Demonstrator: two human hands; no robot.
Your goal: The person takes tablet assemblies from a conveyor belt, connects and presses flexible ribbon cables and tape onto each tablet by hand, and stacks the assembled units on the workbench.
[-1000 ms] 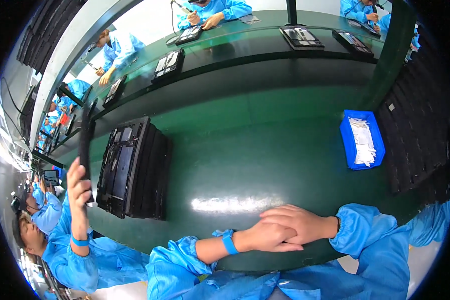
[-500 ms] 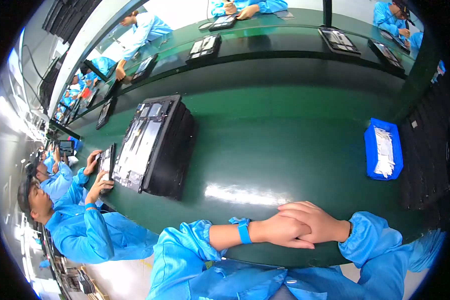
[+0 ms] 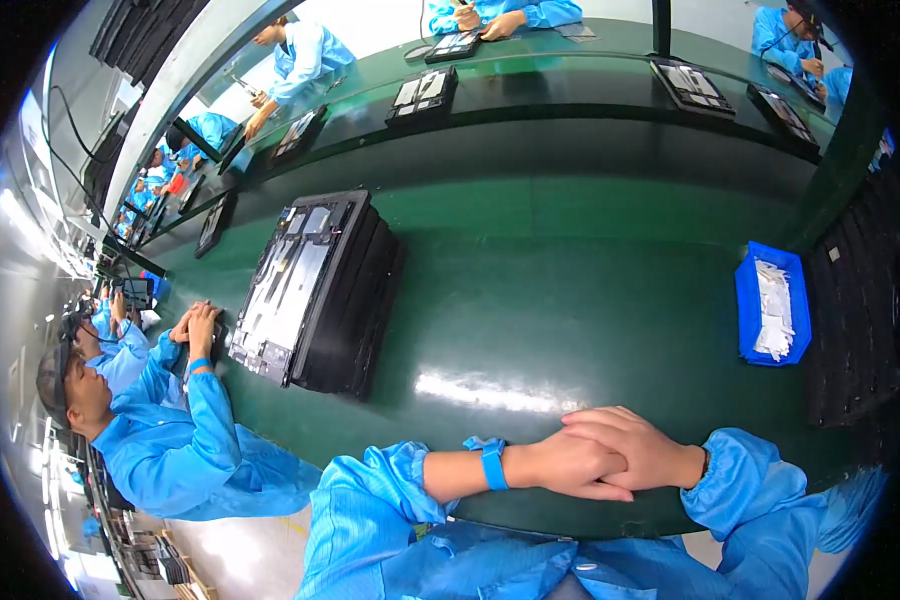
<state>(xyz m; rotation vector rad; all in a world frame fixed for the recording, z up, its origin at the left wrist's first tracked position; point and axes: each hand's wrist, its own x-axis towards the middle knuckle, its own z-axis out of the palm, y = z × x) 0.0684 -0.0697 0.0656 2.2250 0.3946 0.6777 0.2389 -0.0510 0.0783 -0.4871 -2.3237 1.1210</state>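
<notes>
My two hands rest folded together at the near edge of the green table. My left hand (image 3: 568, 464), with a blue strap round its wrist, lies underneath. One of its fingers stretches out straight along the lower side, while the others are mostly hidden. Over it lies my right hand (image 3: 648, 452), its fingers wrapped across the left hand. No tool or part shows in either hand. Left of them stands a tall stack of black trays or frames (image 3: 365, 300), topped by an opened flat electronic device (image 3: 292, 285) with silver-white panels.
A blue bin (image 3: 746, 318) of small white strips stands at the right, beside stacked black trays (image 3: 850, 330). Flat devices (image 3: 422, 95) lie on a raised shelf (image 3: 540, 88) along the back. A person (image 3: 185, 430) sits close on my left; others work beyond.
The view has shifted slightly, while my hands stay folded. The person on my left has brought both hands together. Behind the shelf, another person's hand has lifted away from a device.
</notes>
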